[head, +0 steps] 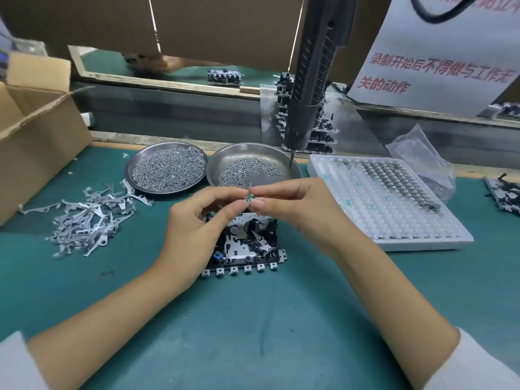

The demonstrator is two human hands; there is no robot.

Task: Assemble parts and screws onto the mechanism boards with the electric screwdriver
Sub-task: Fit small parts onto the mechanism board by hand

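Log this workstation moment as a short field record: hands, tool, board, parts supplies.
left hand: pinches small metal part together with right hand
right hand: pinches the same part, above the board
mechanism board: flat on green mat, under the hands
electric screwdriver: hanging, unheld, tip over right dish
left dish: heaped with screws
right dish: fewer screws
metal levers: loose pile, left of board
white tray: partly filled, right of board

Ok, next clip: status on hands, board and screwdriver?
Left hand and right hand both pinching a small metal part above the mechanism board. Electric screwdriver hanging untouched. Nothing blocking the board.
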